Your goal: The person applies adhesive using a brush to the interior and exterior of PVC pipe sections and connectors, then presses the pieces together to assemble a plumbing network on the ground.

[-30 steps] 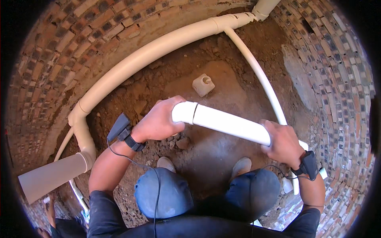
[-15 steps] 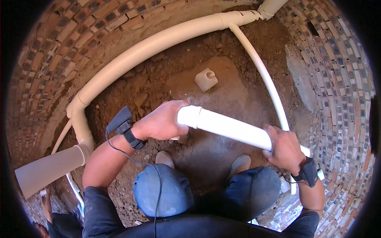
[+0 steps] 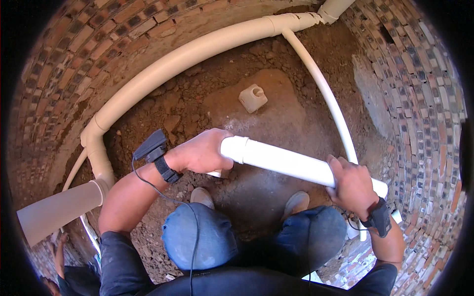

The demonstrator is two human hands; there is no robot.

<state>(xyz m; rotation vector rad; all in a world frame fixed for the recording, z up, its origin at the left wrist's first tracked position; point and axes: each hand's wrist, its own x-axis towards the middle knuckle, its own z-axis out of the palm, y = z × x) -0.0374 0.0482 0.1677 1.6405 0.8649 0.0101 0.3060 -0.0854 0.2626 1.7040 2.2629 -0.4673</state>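
Note:
Across the front of me, above my knees, I hold a white plastic pipe [image 3: 289,162] that slopes slightly down to the right. My left hand [image 3: 207,152] is closed round its left end, at a wider collar fitting [image 3: 236,149]; a pale piece shows just below that hand. Near the other end my right hand [image 3: 353,186] wraps over the pipe, whose rounded white tip sticks out past the fingers. Each wrist carries a black strapped device with a thin cable.
A long cream drainpipe [image 3: 168,64] curves along the brick wall, with a thinner white branch pipe [image 3: 323,89] running towards my right hand. A pale plastic jug [image 3: 253,98] lies on the dirt. At lower left are a wide grey-beige pipe end [image 3: 61,209] and another person's arm [image 3: 59,256].
The pipe's right part shows more beyond my right hand, as the pipe turns a little in my grip. The whole view has shifted slightly. Both hands keep hold.

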